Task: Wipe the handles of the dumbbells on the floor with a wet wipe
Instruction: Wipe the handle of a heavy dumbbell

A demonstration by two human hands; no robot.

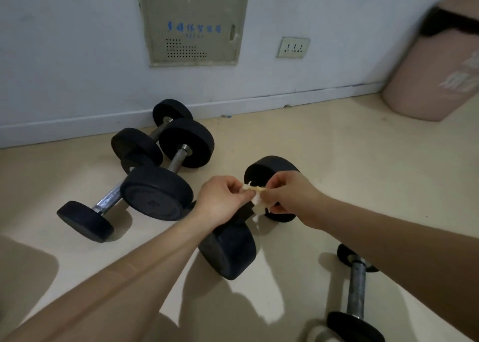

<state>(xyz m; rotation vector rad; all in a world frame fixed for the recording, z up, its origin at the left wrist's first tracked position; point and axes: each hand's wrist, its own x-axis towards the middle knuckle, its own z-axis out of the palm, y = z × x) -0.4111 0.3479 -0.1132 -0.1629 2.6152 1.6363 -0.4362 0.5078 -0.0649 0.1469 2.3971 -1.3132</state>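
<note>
Several black dumbbells lie on the beige floor. A large one (228, 253) lies under my hands, its handle hidden behind them. Both hands hold a small crumpled wet wipe (256, 196) above that handle: my left hand (220, 201) pinches its left end, my right hand (287, 194) pinches the right side. To the left lie a big dumbbell (158, 192) with a chrome handle, a longer one (85, 220) beneath it and a third (137, 144) against the wall. A small dumbbell (356, 292) sits at the lower right.
A pink bin (430, 82) with a black liner stands in the right corner. The white wall carries a grey service panel (191, 25) and a socket (293, 47). Bare floor lies between the dumbbells and the bin.
</note>
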